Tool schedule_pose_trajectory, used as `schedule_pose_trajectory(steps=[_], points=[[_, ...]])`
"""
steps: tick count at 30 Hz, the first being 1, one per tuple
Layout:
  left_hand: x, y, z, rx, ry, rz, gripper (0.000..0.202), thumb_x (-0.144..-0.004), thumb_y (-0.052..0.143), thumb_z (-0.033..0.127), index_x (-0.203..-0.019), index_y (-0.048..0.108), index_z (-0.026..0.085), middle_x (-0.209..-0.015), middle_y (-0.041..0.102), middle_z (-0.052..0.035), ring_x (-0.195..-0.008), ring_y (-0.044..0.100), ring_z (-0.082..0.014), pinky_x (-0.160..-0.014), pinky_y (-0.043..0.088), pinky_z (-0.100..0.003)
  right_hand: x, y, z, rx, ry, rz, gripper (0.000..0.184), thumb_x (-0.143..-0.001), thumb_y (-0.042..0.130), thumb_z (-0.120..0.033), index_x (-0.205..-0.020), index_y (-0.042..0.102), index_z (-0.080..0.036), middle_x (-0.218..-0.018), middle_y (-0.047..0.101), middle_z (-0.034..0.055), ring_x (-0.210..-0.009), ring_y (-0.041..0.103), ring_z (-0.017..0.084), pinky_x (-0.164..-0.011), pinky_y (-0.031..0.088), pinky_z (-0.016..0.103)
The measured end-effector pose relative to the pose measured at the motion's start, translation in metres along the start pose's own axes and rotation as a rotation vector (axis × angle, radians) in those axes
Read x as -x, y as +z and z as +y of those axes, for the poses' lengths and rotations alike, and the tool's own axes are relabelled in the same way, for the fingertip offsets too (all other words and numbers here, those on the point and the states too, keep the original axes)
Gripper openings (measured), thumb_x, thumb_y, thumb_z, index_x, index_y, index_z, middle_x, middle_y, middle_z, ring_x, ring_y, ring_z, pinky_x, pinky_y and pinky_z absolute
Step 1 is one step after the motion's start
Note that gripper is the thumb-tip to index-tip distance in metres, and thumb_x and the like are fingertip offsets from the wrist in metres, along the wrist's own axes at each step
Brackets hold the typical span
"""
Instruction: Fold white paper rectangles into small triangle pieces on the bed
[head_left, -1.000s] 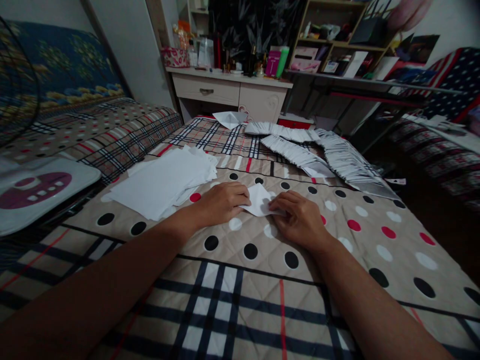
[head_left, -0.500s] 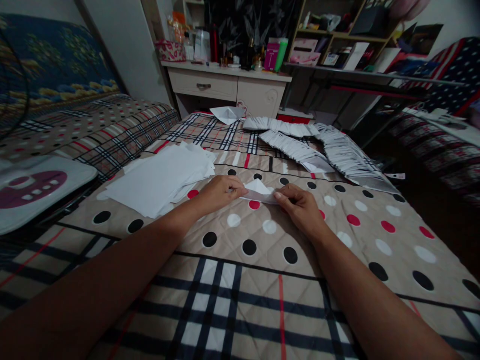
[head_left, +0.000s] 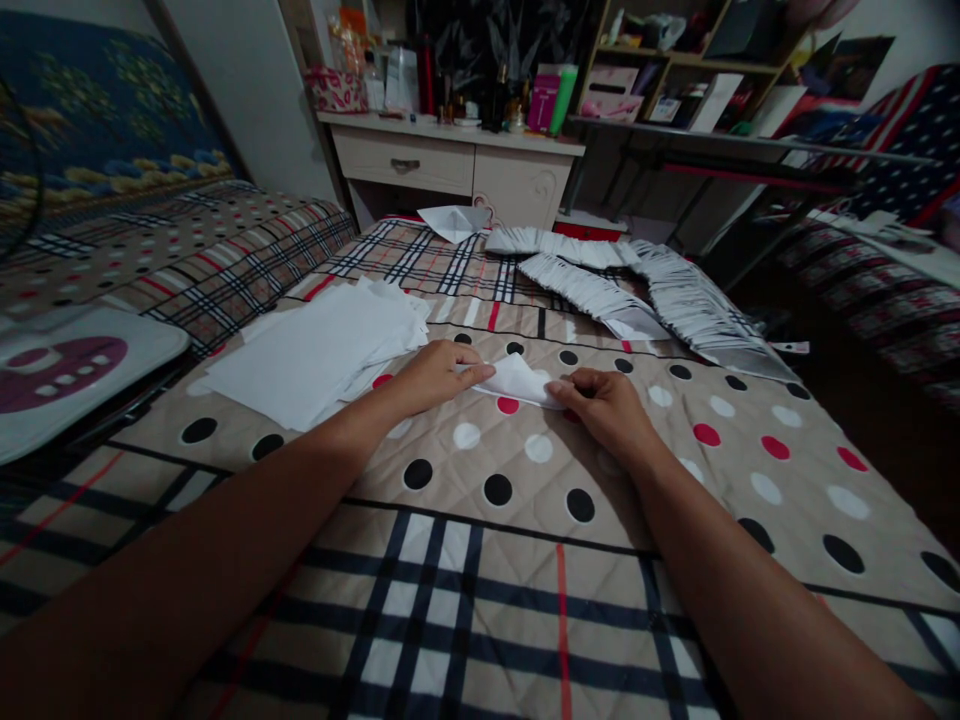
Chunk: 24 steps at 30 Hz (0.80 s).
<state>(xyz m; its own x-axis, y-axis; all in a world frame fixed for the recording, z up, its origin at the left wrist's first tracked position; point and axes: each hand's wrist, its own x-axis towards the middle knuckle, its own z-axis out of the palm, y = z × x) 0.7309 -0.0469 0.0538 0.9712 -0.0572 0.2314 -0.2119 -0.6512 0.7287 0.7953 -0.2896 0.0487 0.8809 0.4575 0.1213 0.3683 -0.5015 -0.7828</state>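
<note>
A small sheet of folded white paper (head_left: pixel 517 380) with a pointed top lies low over the spotted bedspread (head_left: pixel 465 530). Its left end is pinched between the thumb and fingers of my left hand (head_left: pixel 442 375). My right hand (head_left: pixel 604 405) grips the opposite end, thumb on top and fingers curled. Left of my left hand lies a loose stack of white paper sheets (head_left: pixel 300 355). Beyond my right hand, long rows of folded white paper (head_left: pixel 592 290) lean closely against one another.
Another folded paper piece (head_left: pixel 454 222) lies at the bed's far end. A white cabinet (head_left: pixel 405 165) with bottles and boxes on it stands behind. To the left is a white and purple appliance (head_left: pixel 142 365). A metal-framed table (head_left: pixel 735 145) stands at the right.
The strip along the paper's lower edge, which stood up in front earlier, now lies flatter, and more of the pointed part shows. Both hands keep nearly the same place.
</note>
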Motion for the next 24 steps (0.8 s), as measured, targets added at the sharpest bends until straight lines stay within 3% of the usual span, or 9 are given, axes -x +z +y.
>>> schedule_pose_trajectory(steps=[6,13,20,24], points=[[-0.001,-0.003,-0.006,0.004,0.053,-0.021,0.026,-0.083,0.060,0.036,-0.068,0.073,0.019,-0.080,0.069,-0.0046,-0.074,0.061,-0.0164,-0.071,0.044,-0.027,-0.001,-0.005,-0.002,0.029,0.048,-0.048,0.039,-0.074,0.066,-0.051,-0.054,0.059,-0.017,-0.047,0.048,-0.0015,-0.045,0.038,0.010,-0.042,0.022,0.024],[-0.002,-0.005,-0.012,0.051,0.013,0.052,0.027,-0.079,0.064,0.035,-0.059,0.069,0.018,-0.070,0.066,-0.0043,-0.064,0.058,-0.0148,-0.060,0.041,-0.025,-0.003,-0.003,-0.003,0.118,0.085,-0.013,0.038,-0.074,0.065,-0.050,-0.054,0.057,-0.018,-0.046,0.049,-0.0011,-0.045,0.040,0.011,-0.044,0.022,0.025],[-0.002,-0.006,-0.011,-0.050,-0.045,0.020,0.023,-0.079,0.064,0.036,-0.072,0.073,0.016,-0.080,0.069,-0.0052,-0.075,0.063,-0.0165,-0.072,0.046,-0.028,-0.002,-0.003,-0.006,0.188,0.125,-0.029,0.033,-0.072,0.064,-0.047,-0.056,0.058,-0.019,-0.048,0.052,-0.0015,-0.047,0.042,0.011,-0.045,0.024,0.025],[-0.001,-0.005,-0.011,-0.061,-0.035,0.048,0.022,-0.079,0.065,0.035,-0.074,0.074,0.016,-0.082,0.070,-0.0056,-0.077,0.064,-0.0169,-0.071,0.047,-0.029,-0.002,-0.003,-0.008,0.199,0.130,-0.023,0.030,-0.071,0.064,-0.045,-0.058,0.060,-0.019,-0.049,0.053,-0.0011,-0.048,0.044,0.012,-0.046,0.024,0.026]])
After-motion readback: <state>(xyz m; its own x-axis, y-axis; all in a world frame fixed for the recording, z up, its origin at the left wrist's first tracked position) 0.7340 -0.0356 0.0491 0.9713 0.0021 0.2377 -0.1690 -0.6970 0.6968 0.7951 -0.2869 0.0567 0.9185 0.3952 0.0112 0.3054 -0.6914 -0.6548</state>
